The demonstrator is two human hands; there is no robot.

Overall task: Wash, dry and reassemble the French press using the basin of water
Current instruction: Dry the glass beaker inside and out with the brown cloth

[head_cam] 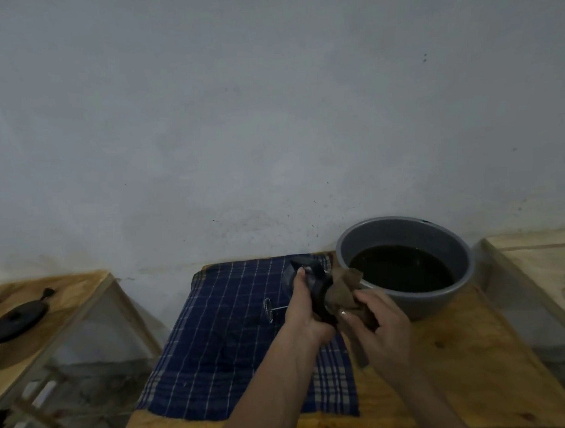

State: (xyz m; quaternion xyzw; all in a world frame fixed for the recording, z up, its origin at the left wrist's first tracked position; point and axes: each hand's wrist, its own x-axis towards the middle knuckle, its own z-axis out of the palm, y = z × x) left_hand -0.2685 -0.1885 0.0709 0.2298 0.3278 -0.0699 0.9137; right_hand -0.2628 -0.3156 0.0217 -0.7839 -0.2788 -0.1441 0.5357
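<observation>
My left hand (305, 308) grips the French press carafe (313, 283), a glass body in a black frame with a handle, held tilted over the blue checked towel (223, 343). My right hand (378, 320) holds a brown cloth (343, 291) stuffed into the carafe's mouth. The plunger (271, 309), a thin rod with a round filter disc, lies on the towel just left of my left hand. A grey basin (352, 242) of dark water stands at the table's back right, close behind my hands. A black lid (15, 321) rests on the left shelf.
The wooden table (475, 360) has bare board to the right of the towel and in front of the basin. A wooden shelf unit (77, 292) stands to the left, another wooden surface (542, 264) to the right. A grey wall is close behind.
</observation>
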